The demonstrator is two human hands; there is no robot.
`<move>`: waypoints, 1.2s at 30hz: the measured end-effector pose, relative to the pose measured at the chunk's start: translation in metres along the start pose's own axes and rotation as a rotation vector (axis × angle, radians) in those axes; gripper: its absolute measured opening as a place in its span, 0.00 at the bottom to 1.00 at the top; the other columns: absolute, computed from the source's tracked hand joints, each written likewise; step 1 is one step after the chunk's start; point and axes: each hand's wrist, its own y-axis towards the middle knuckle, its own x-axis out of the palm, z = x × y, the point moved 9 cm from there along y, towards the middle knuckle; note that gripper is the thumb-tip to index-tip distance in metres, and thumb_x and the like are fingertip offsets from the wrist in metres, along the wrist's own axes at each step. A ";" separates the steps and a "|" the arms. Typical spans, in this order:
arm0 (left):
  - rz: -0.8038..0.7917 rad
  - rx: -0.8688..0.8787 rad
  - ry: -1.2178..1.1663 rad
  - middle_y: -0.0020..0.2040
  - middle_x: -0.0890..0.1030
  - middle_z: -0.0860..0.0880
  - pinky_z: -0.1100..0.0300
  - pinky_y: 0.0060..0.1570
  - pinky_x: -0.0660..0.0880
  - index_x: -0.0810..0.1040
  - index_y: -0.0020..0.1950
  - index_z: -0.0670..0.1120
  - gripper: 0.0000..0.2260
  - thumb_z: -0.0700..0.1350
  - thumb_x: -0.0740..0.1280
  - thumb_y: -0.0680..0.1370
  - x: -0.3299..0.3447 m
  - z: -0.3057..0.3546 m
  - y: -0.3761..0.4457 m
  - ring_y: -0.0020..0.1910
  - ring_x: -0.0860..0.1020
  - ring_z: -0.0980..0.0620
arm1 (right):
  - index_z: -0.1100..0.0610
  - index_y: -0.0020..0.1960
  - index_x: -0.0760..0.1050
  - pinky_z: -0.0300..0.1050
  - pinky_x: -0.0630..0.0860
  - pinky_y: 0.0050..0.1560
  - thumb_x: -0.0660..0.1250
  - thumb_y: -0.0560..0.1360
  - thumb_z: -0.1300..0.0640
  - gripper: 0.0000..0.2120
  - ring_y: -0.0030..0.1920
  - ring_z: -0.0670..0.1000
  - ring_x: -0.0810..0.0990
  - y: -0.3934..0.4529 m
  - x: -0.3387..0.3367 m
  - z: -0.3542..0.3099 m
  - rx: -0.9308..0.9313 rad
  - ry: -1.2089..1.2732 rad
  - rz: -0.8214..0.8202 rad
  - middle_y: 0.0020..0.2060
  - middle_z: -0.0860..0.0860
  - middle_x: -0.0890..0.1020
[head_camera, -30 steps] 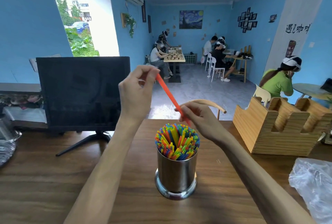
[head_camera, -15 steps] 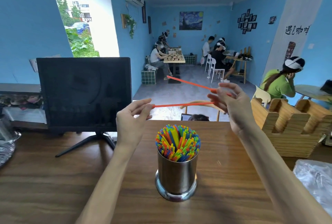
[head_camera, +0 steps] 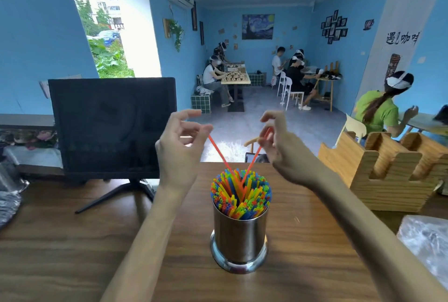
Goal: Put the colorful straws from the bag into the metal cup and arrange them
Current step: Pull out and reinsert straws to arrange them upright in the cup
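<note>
Your left hand (head_camera: 180,143) is pinching the top of one orange straw (head_camera: 219,152) between thumb and fingertips; your right hand (head_camera: 278,141) is pinching a second orange straw (head_camera: 254,159). Both straws are slanting down and meeting in a V, with their lower ends in among the packed colorful straws (head_camera: 240,192). Those are standing in one metal cup (head_camera: 239,238) at mid-desk (head_camera: 72,253), between your forearms.

Around it: one black monitor (head_camera: 112,124) is sitting back-left, its stand leg (head_camera: 106,198) reaching toward the cup. One wooden rack (head_camera: 388,170) is standing back-right, one clear plastic bag (head_camera: 426,241) is lying at the right edge, and something foil-like (head_camera: 9,202) is at the left edge. Bare desk is showing on both sides of the cup and in front of it.
</note>
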 end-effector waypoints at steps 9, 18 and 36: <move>-0.284 -0.024 0.305 0.37 0.79 0.63 0.56 0.42 0.77 0.86 0.40 0.55 0.08 0.58 0.76 0.73 0.051 -0.048 -0.050 0.42 0.78 0.60 | 0.54 0.53 0.84 0.44 0.72 0.48 0.72 0.78 0.54 0.05 0.44 0.42 0.77 -0.026 0.075 0.016 0.013 0.062 -0.206 0.43 0.46 0.84; -0.391 -0.106 0.394 0.40 0.79 0.61 0.63 0.44 0.72 0.87 0.46 0.54 0.08 0.56 0.72 0.77 0.060 -0.067 -0.055 0.47 0.75 0.62 | 0.39 0.43 0.82 0.31 0.70 0.40 0.72 0.78 0.55 0.10 0.44 0.41 0.78 -0.019 0.049 0.071 0.277 0.174 -0.182 0.44 0.42 0.81; -0.702 -0.089 0.595 0.52 0.81 0.60 0.58 0.52 0.73 0.85 0.52 0.62 0.09 0.61 0.72 0.75 0.092 -0.070 -0.071 0.56 0.72 0.58 | 0.51 0.53 0.86 0.39 0.83 0.46 0.70 0.80 0.55 0.06 0.47 0.44 0.85 -0.050 0.066 0.096 0.411 0.349 -0.178 0.46 0.46 0.86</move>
